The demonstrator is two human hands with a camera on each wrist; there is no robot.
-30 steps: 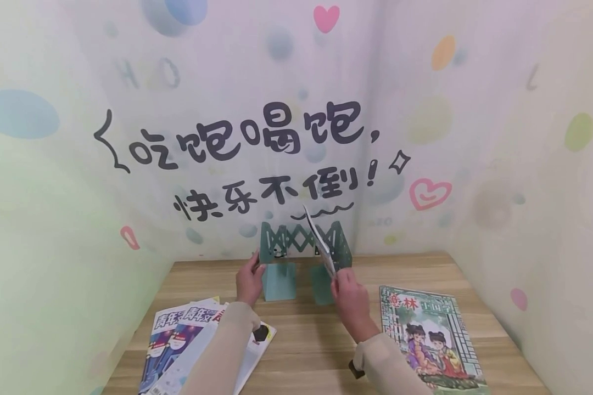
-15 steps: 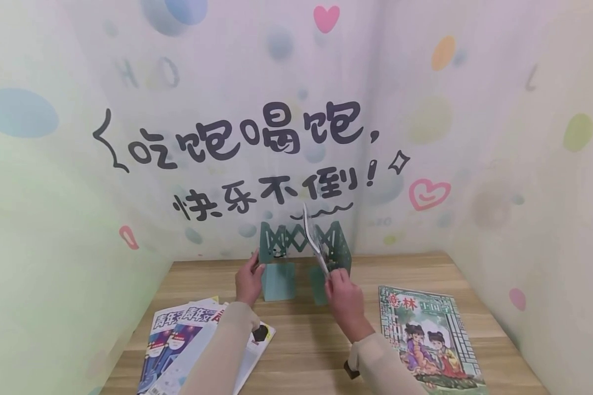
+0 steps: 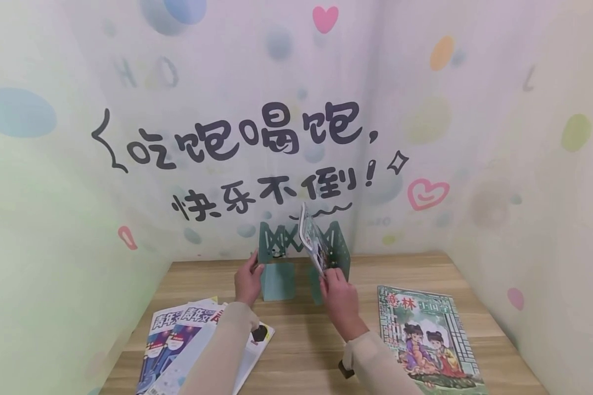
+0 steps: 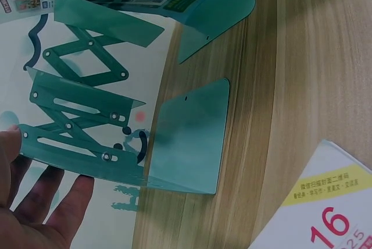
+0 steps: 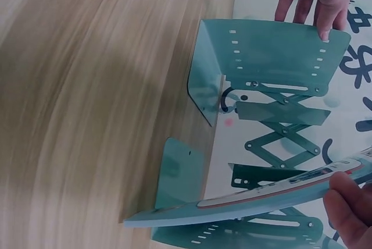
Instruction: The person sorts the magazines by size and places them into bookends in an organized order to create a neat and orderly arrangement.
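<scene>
A green metal expandable bookend (image 3: 279,281) with a crisscross lattice stands at the back of the table. My left hand (image 3: 249,282) pinches the edge of its left side panel, thumb on the inner face and fingers outside, as the right wrist view shows. My right hand (image 3: 341,302) holds a thin magazine (image 3: 312,241) by its near edge. That magazine stands tilted inside the bookend, close to the right side panel (image 5: 203,234). In the right wrist view, its lower edge lies over the right base plate (image 5: 181,170); whether it touches is unclear.
Several overlapping magazines (image 3: 165,343) lie at the left front, partly under the left sleeve. Another magazine (image 3: 432,340) with two drawn figures lies flat on the right. A printed wall (image 3: 217,241) stands behind the wooden table (image 3: 306,351).
My right hand has shifted slightly left with the magazine, which has turned so that more of its printed cover shows. The left hand stays on the bookend.
</scene>
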